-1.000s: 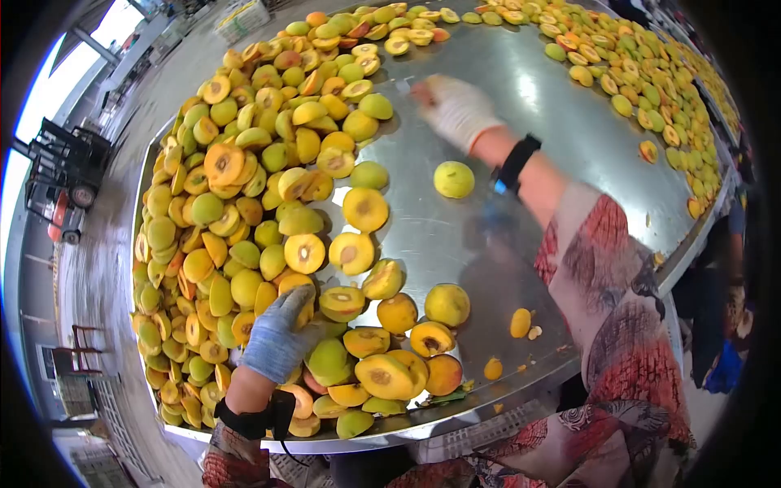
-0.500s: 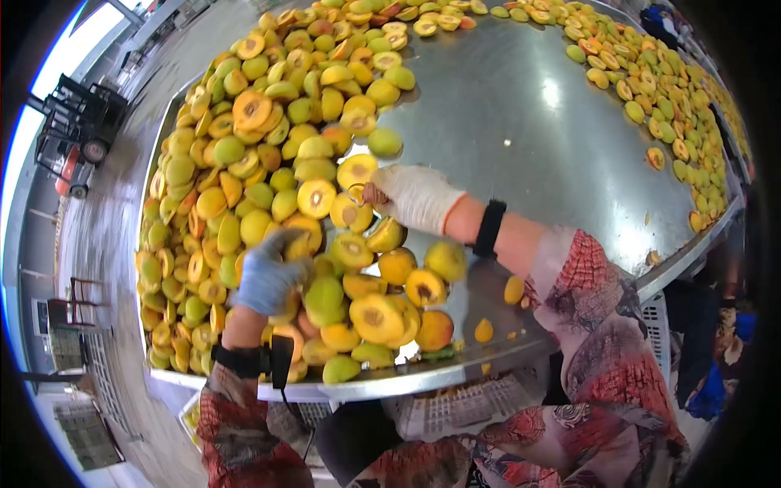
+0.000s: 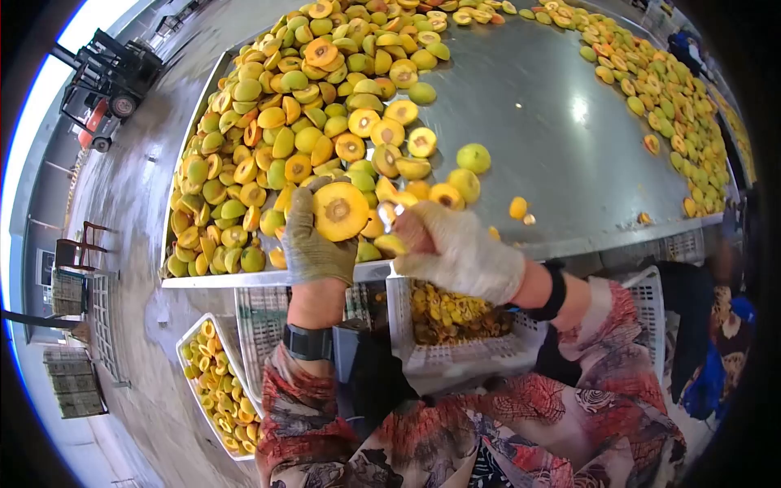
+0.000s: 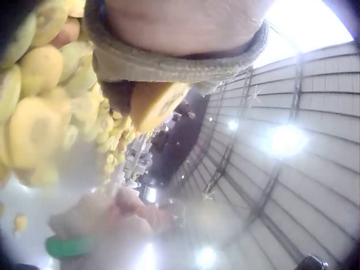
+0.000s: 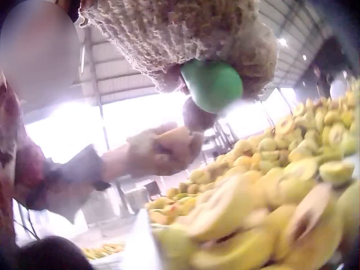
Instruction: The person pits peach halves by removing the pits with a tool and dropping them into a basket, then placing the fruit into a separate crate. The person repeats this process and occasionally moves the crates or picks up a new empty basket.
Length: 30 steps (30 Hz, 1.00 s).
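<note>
In the head view my gloved left hand holds a halved yellow fruit, its cut face up, by the table's front edge. Just right of it, my gloved right hand is curled round a small tool with a shiny tip; the tip is close to the fruit, and contact cannot be told. A green part of the tool shows below the right glove in the right wrist view. Within the left wrist view, the fruit half sits under the left glove.
Halved fruits pile up on the metal table, with another heap along its far right. Below the front edge stand a crate of scraps and a crate of fruit halves. A forklift is beyond, on the left.
My left hand has lifted from the pile with a fruit half. My right hand has come from over the table, past the pile, to beside the left hand. The head view has shifted.
</note>
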Available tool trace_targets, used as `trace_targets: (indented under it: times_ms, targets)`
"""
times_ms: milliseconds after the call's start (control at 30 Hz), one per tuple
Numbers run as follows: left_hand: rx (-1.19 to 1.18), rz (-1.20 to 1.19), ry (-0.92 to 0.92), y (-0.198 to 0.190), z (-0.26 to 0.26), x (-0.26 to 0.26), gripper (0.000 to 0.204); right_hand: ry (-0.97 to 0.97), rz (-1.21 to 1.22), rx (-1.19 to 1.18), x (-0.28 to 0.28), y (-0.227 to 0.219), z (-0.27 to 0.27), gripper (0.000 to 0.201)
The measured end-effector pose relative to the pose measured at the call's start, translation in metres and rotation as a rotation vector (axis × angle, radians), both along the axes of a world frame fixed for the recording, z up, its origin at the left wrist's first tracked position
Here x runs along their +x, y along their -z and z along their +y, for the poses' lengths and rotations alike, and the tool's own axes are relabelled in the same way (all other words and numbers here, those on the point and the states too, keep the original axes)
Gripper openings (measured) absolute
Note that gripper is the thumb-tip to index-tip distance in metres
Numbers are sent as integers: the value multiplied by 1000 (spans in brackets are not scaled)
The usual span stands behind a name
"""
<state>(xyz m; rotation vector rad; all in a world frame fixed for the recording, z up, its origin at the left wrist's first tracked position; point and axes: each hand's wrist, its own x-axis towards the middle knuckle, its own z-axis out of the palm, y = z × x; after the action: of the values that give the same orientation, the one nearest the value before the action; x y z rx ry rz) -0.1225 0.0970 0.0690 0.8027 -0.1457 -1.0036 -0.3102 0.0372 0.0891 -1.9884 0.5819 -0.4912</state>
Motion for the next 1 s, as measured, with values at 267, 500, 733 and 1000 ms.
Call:
trace_targets:
  times_ms: [267,500,733,1000]
  targets:
    - [-178,-151,77,10,63,-85,48,135,7,-116,-37,32,80,33]
    - [-33,40,26,32,77,-111,35,128,-5,-222,-58,60,100,27]
    - [-24,-14,21,38,86,-140,31,134,-173,-219,-74,86,104,23]
    - [-131,-143,62,34,84,-161,38,181,-66,-201,-82,88,108,23]
